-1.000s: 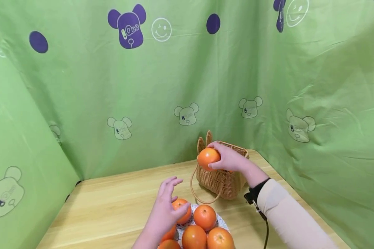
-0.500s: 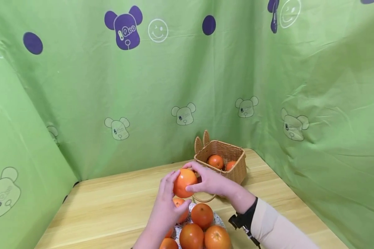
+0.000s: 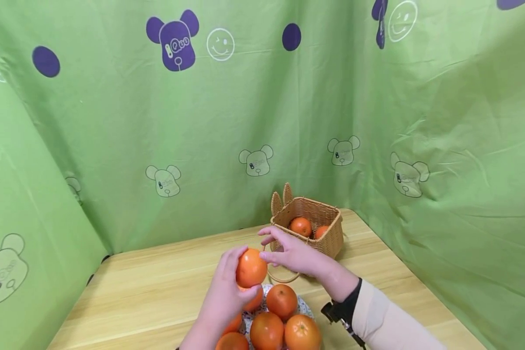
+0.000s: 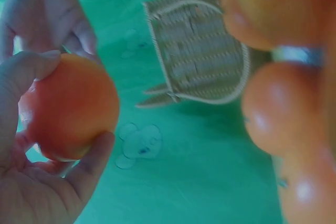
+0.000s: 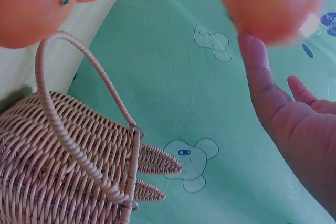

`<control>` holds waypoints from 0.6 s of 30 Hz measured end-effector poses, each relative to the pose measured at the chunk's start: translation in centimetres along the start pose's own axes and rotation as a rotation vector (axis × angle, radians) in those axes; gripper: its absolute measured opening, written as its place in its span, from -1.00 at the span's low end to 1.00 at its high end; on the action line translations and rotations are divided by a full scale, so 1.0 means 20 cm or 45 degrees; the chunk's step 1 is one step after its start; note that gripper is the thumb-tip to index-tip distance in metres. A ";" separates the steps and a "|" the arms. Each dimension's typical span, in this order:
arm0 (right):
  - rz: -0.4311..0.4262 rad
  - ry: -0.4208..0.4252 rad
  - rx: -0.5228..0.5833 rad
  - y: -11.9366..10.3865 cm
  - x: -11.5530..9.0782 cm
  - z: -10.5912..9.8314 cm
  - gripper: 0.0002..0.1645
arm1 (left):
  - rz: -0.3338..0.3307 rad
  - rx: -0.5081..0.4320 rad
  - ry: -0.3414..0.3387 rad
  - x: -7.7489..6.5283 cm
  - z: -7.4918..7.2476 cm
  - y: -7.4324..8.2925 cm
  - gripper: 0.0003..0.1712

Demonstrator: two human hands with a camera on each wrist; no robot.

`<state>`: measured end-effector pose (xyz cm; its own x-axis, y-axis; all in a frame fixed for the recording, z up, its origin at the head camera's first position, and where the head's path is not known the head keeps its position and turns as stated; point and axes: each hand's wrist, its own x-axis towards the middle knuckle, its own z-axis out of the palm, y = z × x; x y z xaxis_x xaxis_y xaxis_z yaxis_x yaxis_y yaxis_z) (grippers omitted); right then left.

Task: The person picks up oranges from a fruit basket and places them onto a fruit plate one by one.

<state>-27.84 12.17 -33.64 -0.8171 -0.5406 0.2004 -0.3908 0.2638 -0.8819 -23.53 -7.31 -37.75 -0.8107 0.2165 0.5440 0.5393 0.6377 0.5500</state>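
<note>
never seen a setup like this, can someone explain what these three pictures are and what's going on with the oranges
No machine here: a person works with two bare hands and wears three cameras. The wide picture comes from a camera on the head, looking down at a wooden table walled in by green printed cloth. The two close, blurry pictures come from cameras on each wrist.

The left hand grips one orange, seen large in the left wrist view. The right hand is beside it with fingers loose, holding nothing.

On the table sit a plate piled with oranges and, behind it, a wicker basket with two oranges inside.
</note>
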 end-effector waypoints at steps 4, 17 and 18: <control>0.027 0.071 0.015 0.00 -0.01 -0.03 -0.47 | -0.088 0.103 -0.173 -0.03 0.01 -0.06 -0.12; 0.004 0.112 0.013 -0.06 -0.05 -0.05 -0.50 | -0.150 0.176 -0.506 -0.10 0.06 -0.16 -0.22; 0.005 0.109 0.014 -0.06 -0.05 -0.05 -0.50 | -0.148 0.178 -0.508 -0.10 0.06 -0.16 -0.22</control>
<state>-26.94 13.18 -32.31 -0.8522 -0.4688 0.2323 -0.3832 0.2568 -0.8873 -23.94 -8.98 -41.30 -0.9034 0.3885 0.1812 0.4256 0.7626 0.4871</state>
